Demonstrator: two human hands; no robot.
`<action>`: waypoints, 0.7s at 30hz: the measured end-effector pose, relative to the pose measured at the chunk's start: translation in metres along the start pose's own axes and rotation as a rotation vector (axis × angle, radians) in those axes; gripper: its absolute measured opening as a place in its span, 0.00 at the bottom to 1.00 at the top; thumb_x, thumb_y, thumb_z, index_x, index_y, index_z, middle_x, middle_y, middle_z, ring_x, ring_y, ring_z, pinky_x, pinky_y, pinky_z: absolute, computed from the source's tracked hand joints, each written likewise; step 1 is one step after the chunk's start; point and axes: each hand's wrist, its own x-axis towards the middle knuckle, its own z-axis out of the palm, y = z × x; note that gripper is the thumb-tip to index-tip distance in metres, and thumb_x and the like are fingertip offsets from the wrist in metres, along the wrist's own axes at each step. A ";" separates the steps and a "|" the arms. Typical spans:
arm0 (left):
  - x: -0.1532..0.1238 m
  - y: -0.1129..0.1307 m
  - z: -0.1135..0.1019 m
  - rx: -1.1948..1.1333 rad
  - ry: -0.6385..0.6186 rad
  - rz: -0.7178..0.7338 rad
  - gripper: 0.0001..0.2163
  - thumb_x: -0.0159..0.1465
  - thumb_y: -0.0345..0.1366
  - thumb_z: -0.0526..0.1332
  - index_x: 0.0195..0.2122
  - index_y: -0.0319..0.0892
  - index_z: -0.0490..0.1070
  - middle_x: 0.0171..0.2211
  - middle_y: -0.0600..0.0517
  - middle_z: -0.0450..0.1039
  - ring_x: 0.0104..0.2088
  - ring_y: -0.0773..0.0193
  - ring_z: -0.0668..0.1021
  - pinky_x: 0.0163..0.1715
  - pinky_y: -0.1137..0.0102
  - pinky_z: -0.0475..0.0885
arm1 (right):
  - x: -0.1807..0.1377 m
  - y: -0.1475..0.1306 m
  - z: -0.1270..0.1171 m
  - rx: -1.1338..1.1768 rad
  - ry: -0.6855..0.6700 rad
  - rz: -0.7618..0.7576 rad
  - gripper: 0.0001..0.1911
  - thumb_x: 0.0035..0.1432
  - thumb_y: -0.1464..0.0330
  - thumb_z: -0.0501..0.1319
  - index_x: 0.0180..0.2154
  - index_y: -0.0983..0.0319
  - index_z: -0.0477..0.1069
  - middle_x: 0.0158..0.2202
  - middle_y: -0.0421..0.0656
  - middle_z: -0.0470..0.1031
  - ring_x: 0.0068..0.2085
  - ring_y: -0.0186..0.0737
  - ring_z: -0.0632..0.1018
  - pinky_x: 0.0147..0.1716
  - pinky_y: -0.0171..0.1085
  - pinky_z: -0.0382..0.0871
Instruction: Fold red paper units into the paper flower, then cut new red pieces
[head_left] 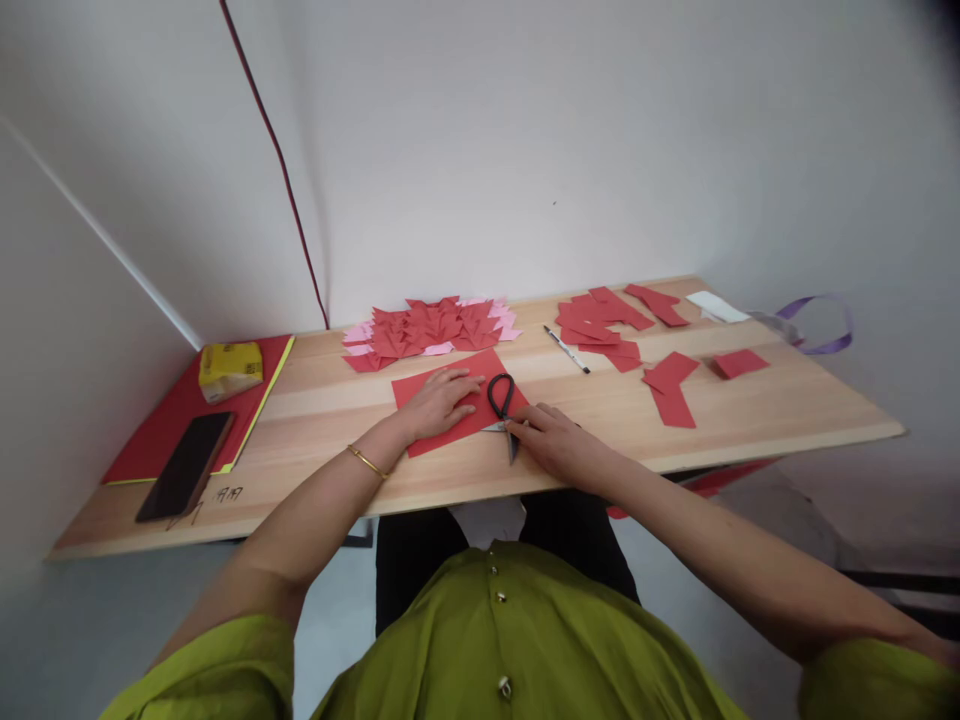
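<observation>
A sheet of red paper (pixel 442 440) lies flat near the table's front edge. My left hand (pixel 442 402) rests on it with the fingers stretched out, pressing it down. My right hand (pixel 559 440) is at the sheet's right side, its fingers closed around the middle of a pair of scissors (pixel 501 396). The black handle loops point away from me over the paper, and the parted blades show near my fingertips. Part of the scissors is hidden by my right hand.
Folded red and pink paper pieces (pixel 427 330) are heaped by the wall. A pen (pixel 566 348), cut red paper pieces (pixel 600 320) and a white piece (pixel 716 306) lie to the right. On the left are red sheets (pixel 150 440), a yellow packet (pixel 231 370) and a phone (pixel 187 465).
</observation>
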 end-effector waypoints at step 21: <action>-0.004 -0.001 0.002 -0.011 0.065 -0.008 0.14 0.64 0.42 0.54 0.48 0.42 0.65 0.58 0.43 0.63 0.60 0.55 0.64 0.60 0.52 0.55 | 0.006 -0.008 0.000 0.011 0.023 -0.039 0.19 0.60 0.76 0.51 0.53 0.66 0.66 0.45 0.52 0.68 0.47 0.45 0.68 0.50 0.44 0.64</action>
